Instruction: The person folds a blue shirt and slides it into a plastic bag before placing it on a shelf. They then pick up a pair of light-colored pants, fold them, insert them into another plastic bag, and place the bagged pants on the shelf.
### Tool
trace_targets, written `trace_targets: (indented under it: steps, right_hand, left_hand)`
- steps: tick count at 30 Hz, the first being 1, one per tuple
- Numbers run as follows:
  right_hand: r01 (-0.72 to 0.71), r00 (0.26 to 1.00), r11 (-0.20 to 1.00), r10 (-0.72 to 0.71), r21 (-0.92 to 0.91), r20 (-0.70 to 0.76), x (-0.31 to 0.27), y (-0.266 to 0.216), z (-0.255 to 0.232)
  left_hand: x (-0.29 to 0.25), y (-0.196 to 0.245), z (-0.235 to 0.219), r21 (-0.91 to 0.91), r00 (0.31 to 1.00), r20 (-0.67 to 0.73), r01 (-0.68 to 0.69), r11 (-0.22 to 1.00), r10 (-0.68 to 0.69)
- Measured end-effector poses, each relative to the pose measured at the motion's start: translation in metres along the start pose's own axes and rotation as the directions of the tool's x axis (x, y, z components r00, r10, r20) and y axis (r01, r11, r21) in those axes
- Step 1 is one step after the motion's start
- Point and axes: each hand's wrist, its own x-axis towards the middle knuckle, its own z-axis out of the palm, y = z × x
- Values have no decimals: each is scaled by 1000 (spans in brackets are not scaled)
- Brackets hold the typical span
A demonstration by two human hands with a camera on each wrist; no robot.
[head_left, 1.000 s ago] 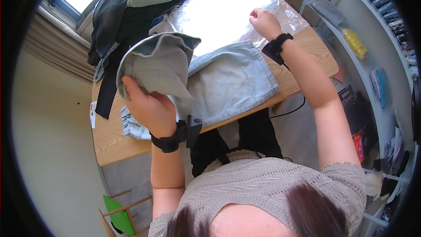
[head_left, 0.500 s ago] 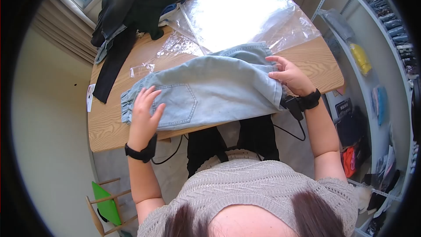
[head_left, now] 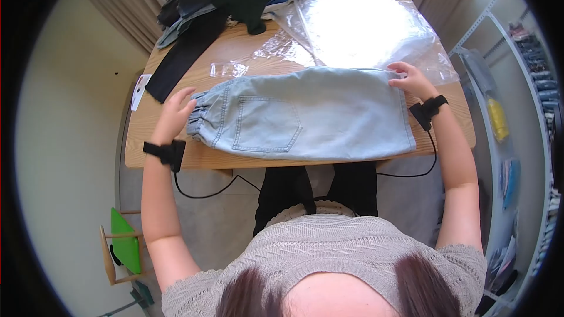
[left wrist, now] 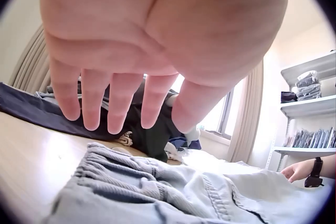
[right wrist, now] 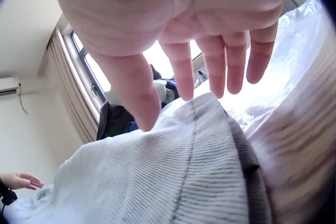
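Light blue denim shorts (head_left: 346, 111), folded lengthwise, lie along the near side of the table. Their gathered elastic waistband (left wrist: 113, 182) points left, a stitched back pocket (head_left: 267, 123) faces up, and the leg hem (right wrist: 210, 166) is at the right. My left hand (head_left: 170, 117) hovers beside the waistband with its fingers extended and nothing in them. At the far corner of the hem is my right hand (head_left: 416, 82), its thumb and fingers apart, fingertips right by the denim edge. Both hands wear black wrist cameras.
Clear plastic bags (head_left: 364, 29) with a bright glare lie behind the shorts. Dark clothes (head_left: 223, 0) are heaped at the back left, a black garment leg trailing forward. A white tag (head_left: 140, 92) sits at the left edge. Shelves (head_left: 499, 82) stand to the right.
The left hand has let go of the raised denim and moved to the left of the waistband. The shorts have come down flat and smoother. The right hand has come back to the hem.
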Motion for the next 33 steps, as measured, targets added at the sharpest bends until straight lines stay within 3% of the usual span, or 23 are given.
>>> trace_targets:
  steps: [2,4,6,7,11,13,14,16,17,19,20,22,23,24,25,26,28,30,32,33]
  right_hand:
    - [70,995,990,-60,-121,83,3,1,2]
    - [47,996,984,-33,-171,85,3,-4,5]
    - [-33,998,988,41,-152,48,-3,-15,7]
    - [-38,998,987,45,-155,42,-3,-14,7]
    - [3,997,980,11,-197,70,-2,-11,2]
    - [4,997,982,11,-188,80,-9,-17,-3]
    - [10,996,993,1,-121,90,-19,-28,-11]
    - [21,996,998,-16,-55,91,-36,-48,-31]
    - [75,995,997,-75,0,63,-47,-56,-45]
    - [190,981,976,-183,109,-65,-62,-63,-70]
    - [254,960,955,-229,156,-161,-66,-65,-81]
    - [228,902,961,-149,155,-405,-78,-82,-101]
    - [222,903,962,-142,157,-406,-84,-89,-101]
    - [395,812,906,-268,151,-519,-88,-98,-96]
    - [557,686,822,-373,120,-626,-94,-102,-93]
    - [554,685,824,-368,121,-628,-101,-98,-90]
    - [407,648,840,-542,-359,-534,-117,-81,-74]
    - [432,713,836,-547,-339,-439,-131,-50,-41]
    - [349,860,923,-384,-162,-336,-149,-26,3]
    - [303,881,916,-374,-264,-288,-158,-4,23]
  left_hand:
    - [14,7,3,-43,997,62,56,998,-53]
    - [27,12,8,-88,989,129,90,992,-78]
    - [40,14,13,62,949,293,99,993,-113]
    - [45,0,19,4,941,324,107,994,-103]
    - [54,2,25,183,937,328,65,981,-123]
    - [53,13,15,280,859,426,172,944,-283]
    - [49,18,10,280,861,425,169,945,-280]
    - [39,25,-4,146,898,381,178,973,-222]
    - [34,24,-15,153,966,245,46,987,-83]
    - [26,38,-39,178,983,-8,-180,967,185]
    - [23,53,-52,186,947,-126,-269,945,295]
    - [22,77,-63,314,800,-401,-338,887,446]
    - [25,79,-64,458,691,-448,-368,809,567]
    - [22,82,-62,456,694,-444,-370,810,567]
    - [20,86,-58,558,637,-437,-361,747,635]
    - [20,89,-55,653,577,-419,-345,674,701]
    - [15,68,-37,564,639,-392,-401,722,662]
    - [4,38,-12,486,753,-301,-406,774,584]
    - [-18,10,16,512,896,-142,-297,806,421]
    - [-30,-11,29,415,941,-120,-243,877,318]
